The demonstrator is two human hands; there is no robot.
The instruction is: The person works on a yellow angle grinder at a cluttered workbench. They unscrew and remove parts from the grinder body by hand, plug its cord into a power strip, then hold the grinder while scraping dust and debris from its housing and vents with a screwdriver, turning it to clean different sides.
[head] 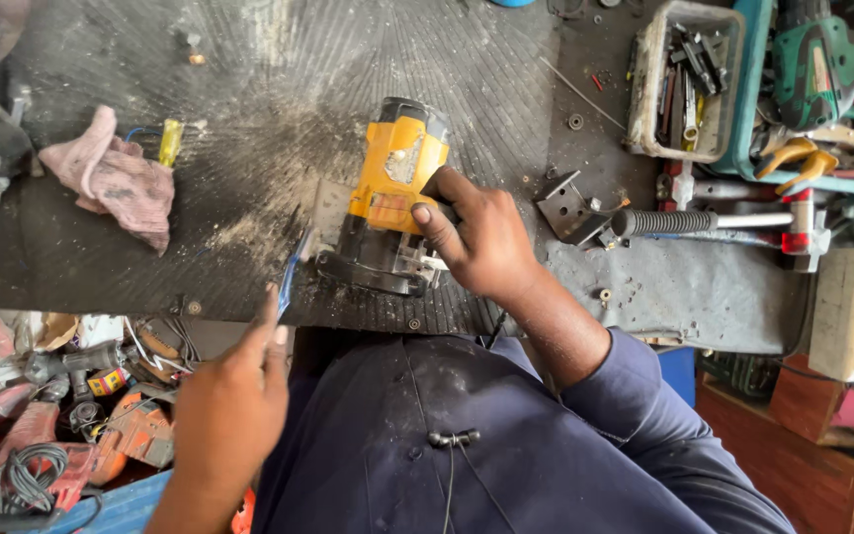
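Dusty ribbed workbench mat (pixel 249 99) (cluttered surroundings)

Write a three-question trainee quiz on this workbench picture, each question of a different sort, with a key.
1. True or false: the right hand grips the yellow power tool.
2. Which does the left hand hold? A) blue-handled tool B) hammer C) pink rag
3. Fill in: the pink rag lies to the tool's ____ in the picture.

Key: 1 true; 2 A; 3 left.
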